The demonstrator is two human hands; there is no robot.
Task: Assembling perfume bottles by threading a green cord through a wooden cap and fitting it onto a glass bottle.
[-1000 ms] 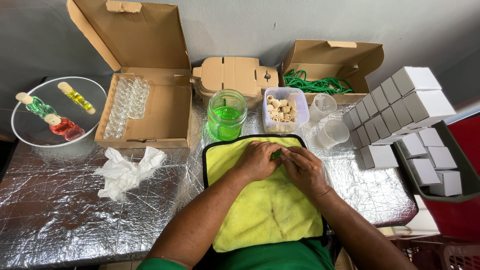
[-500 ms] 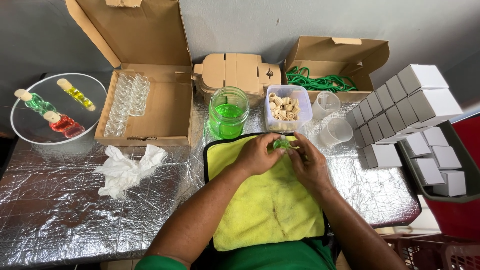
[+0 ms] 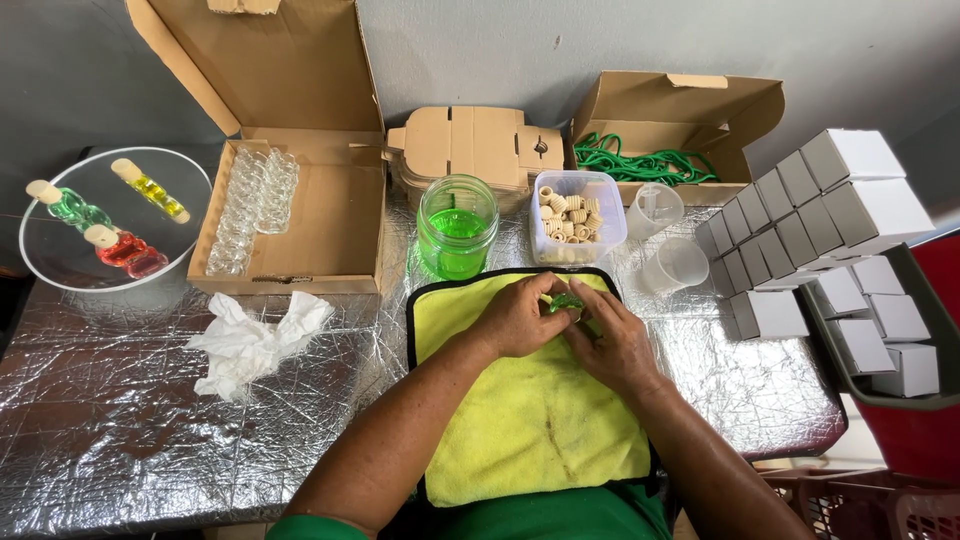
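Observation:
My left hand (image 3: 520, 318) and my right hand (image 3: 615, 338) meet over the far end of a yellow cloth (image 3: 535, 420). Together they pinch a small green-filled bottle (image 3: 567, 302), mostly hidden by my fingers. Just beyond them stand a glass jar of green liquid (image 3: 456, 226) and a clear tub of small wooden caps (image 3: 575, 215).
An open cardboard box (image 3: 330, 215) holds several empty little glass bottles (image 3: 248, 205). A round plate (image 3: 60, 255) at far left carries three filled bottles. A crumpled tissue (image 3: 255, 335) lies on the foil. Two plastic cups (image 3: 668, 240), a box of green cord (image 3: 645, 165) and stacked white boxes (image 3: 800, 220) stand on the right.
Both hands have shifted a little away from me toward the cloth's far edge, and the green bottle now shows between the fingers.

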